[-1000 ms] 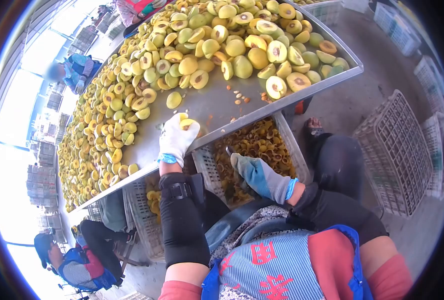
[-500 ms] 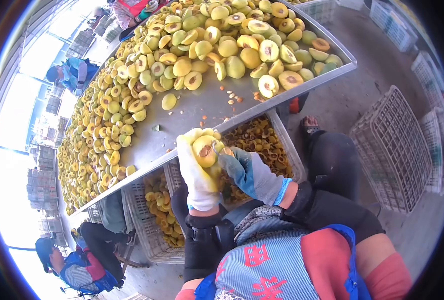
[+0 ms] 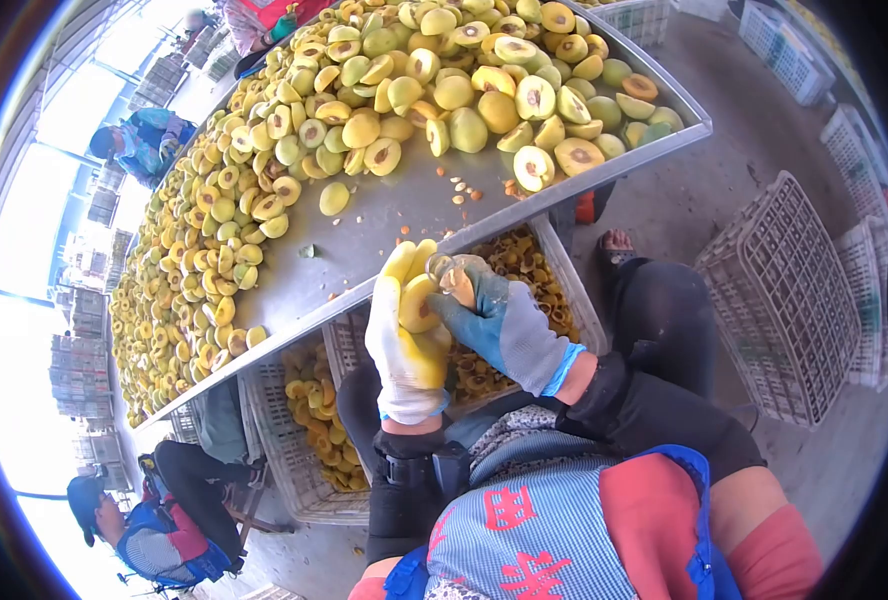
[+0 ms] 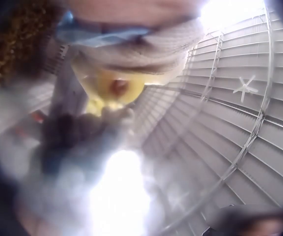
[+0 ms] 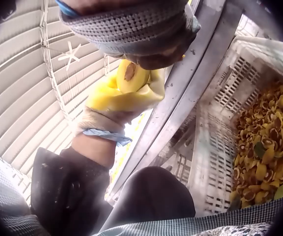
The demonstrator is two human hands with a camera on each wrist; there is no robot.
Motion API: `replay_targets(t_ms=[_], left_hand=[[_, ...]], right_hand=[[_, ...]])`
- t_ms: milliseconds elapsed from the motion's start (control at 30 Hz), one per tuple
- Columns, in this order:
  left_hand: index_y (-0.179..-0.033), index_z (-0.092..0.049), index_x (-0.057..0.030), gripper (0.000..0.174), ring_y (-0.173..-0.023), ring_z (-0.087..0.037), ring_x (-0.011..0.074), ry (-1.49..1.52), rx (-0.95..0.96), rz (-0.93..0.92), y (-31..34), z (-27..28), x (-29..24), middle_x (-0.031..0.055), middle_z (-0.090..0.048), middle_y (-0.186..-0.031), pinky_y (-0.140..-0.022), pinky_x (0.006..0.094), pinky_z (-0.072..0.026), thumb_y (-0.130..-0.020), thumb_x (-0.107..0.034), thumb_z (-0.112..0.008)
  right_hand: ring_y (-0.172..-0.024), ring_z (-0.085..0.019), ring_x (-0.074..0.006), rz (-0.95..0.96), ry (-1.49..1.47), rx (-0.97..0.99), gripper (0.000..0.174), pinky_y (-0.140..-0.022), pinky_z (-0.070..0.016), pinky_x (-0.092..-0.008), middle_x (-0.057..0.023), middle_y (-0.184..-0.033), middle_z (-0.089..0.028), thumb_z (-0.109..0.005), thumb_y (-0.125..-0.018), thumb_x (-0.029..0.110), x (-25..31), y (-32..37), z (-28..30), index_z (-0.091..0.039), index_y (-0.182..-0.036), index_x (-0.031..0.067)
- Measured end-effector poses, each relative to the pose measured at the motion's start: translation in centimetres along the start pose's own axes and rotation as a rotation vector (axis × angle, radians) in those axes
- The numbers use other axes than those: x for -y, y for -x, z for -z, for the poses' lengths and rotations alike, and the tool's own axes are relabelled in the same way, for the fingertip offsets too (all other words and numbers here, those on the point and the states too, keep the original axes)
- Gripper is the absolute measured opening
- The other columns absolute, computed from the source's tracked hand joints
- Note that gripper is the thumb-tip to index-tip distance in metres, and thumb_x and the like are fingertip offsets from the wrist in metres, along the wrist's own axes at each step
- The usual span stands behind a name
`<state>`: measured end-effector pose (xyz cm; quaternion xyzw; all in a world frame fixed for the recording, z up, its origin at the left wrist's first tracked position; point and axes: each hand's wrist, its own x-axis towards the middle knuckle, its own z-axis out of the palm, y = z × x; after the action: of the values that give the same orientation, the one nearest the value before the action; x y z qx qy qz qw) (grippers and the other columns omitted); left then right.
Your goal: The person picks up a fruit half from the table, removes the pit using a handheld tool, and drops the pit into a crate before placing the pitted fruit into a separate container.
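In a white glove stained yellow, my left hand (image 3: 411,350) holds a yellow peach half (image 3: 419,304) upright between fingers and thumb. The cut face, with a brown hollow in its middle, shows in the right wrist view on the peach half (image 5: 133,77). My right hand (image 3: 504,325), in a grey and blue glove, grips a small tool (image 3: 439,263) with a curved metal tip. This tip is right at the fruit's upper edge, and most of the handle is hidden in the fingers. Both hands meet just off the front edge of the metal table (image 3: 404,205).
Halved peaches (image 3: 364,130) heap over the table, with small kernels near its front edge. Below stand a crate of peelings and scraps (image 3: 539,275) and a crate of yellow pieces (image 3: 314,400). An upright crate (image 3: 789,300) stands at right. Another person (image 3: 154,520) sits at lower left.
My left hand has come from over the table edge toward my body with the peach half. The right hand has risen to meet it, bringing the tool to the fruit.
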<state>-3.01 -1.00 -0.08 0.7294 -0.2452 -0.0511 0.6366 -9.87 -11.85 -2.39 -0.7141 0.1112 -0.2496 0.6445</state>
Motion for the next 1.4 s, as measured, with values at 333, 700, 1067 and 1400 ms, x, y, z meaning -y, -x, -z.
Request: replay_targets(t_ms=[333,700,1067,1400], left_hand=[[-0.14,-0.052,-0.0023,0.041,-0.114,-0.062,0.0261,0.586,-0.141,0.393,0.2,-1.2,-1.0,0.0148,-0.062,-0.131,-0.098,0.0384,-0.0516,-0.106,-0.026,-0.048],[-0.127,-0.057,-0.0006,0.031,-0.109,-0.064,0.0309,0.722,-0.203,0.443,-0.2,-0.7,-2.2,0.0155,-0.065,-0.124,-0.095,0.046,-0.0545,-0.101,-0.017,-0.054],[-0.124,-0.059,-0.0047,0.038,-0.106,-0.065,0.0266,0.586,-0.325,0.353,0.7,-1.8,-0.3,0.0134,-0.066,-0.121,-0.093,0.0419,-0.0548,-0.106,-0.037,-0.048],[-0.1,-0.062,0.0001,0.032,-0.073,-0.066,0.0253,0.388,0.064,0.396,-0.2,1.2,-0.6,0.0178,-0.07,-0.091,-0.067,0.0366,-0.0565,-0.102,-0.028,-0.046]], right_hand=[[-0.085,-0.07,-0.0378,0.018,-0.058,0.164,0.029,-0.072,-0.0546,-0.0401,-0.0199,-0.095,-0.071,-0.073,-0.092,0.026,-0.3,1.2,0.2,-0.066,-0.113,0.0058],[-0.088,-0.07,-0.0262,-0.274,-0.151,0.312,0.051,-0.079,-0.0524,-0.0376,-0.0182,-0.096,-0.073,-0.06,-0.1,0.047,-0.8,1.5,0.0,-0.065,-0.12,0.0008],[-0.094,-0.061,-0.0113,-0.492,-0.508,0.387,0.051,-0.086,-0.0508,-0.0283,-0.0074,-0.103,-0.072,-0.059,-0.102,0.045,-1.2,2.6,-1.7,-0.067,-0.12,-0.0015],[-0.042,-0.033,-0.0054,-0.939,-0.701,0.804,0.06,-0.039,-0.0265,-0.0233,0.0082,-0.058,-0.043,-0.048,-0.095,0.072,1.0,1.5,1.6,-0.059,-0.083,0.0154]])
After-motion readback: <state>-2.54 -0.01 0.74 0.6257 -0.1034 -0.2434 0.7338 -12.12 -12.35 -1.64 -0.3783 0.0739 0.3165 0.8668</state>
